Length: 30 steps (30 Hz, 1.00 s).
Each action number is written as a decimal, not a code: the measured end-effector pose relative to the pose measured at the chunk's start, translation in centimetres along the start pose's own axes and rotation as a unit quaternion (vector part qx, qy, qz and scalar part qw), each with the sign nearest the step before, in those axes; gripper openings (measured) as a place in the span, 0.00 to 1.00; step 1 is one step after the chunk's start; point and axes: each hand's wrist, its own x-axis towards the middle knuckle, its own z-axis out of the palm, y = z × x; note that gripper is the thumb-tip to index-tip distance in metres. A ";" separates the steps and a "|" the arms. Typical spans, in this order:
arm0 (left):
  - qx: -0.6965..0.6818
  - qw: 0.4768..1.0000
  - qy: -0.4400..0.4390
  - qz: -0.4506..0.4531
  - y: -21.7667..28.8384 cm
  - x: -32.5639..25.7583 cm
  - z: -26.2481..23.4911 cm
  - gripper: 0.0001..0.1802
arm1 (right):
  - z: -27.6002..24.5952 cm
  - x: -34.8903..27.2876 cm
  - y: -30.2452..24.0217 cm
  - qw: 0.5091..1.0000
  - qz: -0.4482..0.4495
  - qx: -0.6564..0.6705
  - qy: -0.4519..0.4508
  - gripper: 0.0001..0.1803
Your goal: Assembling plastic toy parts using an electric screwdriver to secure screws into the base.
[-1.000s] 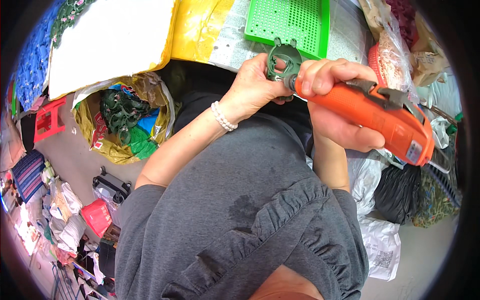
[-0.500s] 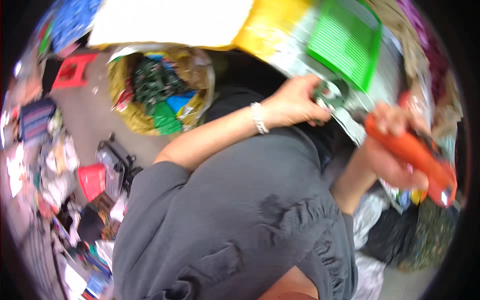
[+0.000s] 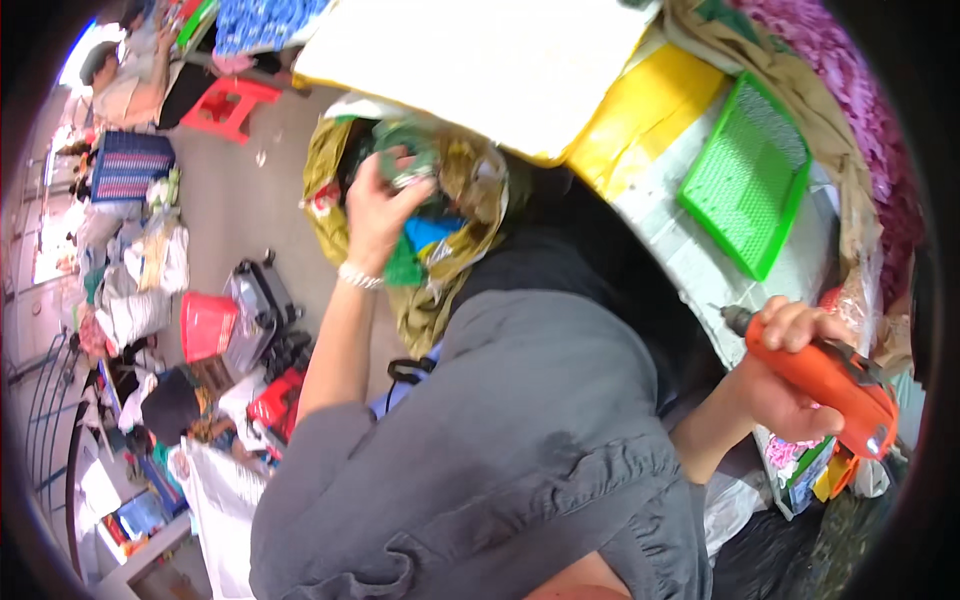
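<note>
Head view: blurry green piece (image 3: 422, 150)

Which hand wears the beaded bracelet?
The left hand, at the open gold bag; the right hand, gripping the orange power tool, shows none on its wrist.

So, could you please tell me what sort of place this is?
It is probably a small workshop: the right hand grips an orange power tool, a green perforated tray lies on the work surface, and an open yellow sack stands nearby.
</note>
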 end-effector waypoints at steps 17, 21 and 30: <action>0.215 0.923 0.081 0.309 6.5 13.9 5.7 0.16 | 0.3 1.3 0.3 0.974 0.106 -0.145 0.139 0.40; 0.261 0.918 0.013 0.298 5.5 23.0 8.4 0.16 | 0.5 2.4 0.3 0.967 0.095 -0.203 0.118 0.36; 0.336 0.930 -0.075 0.130 6.6 28.3 11.9 0.26 | -1.2 2.1 0.3 0.975 0.089 -0.149 0.136 0.34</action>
